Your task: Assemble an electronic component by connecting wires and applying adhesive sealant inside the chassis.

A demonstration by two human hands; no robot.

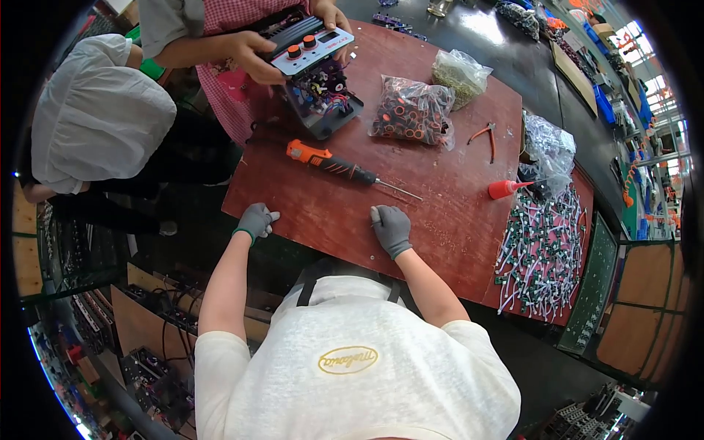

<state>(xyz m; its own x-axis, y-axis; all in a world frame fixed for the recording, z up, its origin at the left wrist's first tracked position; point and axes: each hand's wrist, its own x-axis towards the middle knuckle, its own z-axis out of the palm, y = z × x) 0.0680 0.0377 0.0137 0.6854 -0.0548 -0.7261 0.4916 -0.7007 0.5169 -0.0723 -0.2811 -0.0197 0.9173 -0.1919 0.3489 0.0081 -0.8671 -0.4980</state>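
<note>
My left hand (257,222), in a grey glove with a green cuff, rests curled at the table's near left edge, thumb out to the side. My right hand (391,230), gloved in grey too, lies on the red-brown table (455,191) with its fingers bent in. Nothing shows in either hand. Between and beyond them lies an orange and black electric screwdriver (331,162), its long thin bit pointing right, close to my right hand. Across the table a co-worker's hands (257,59) hold a grey control panel (312,51) with two orange knobs above an open housing (323,121) with wires inside.
A clear bag of orange-black knobs (413,111) and a bag of small greenish parts (460,77) sit at the back. Orange-handled cutters (490,141) and a red needle-tipped bottle (503,190) lie right, beside piled small boards with white leads (543,253). Another person (103,110) is at left.
</note>
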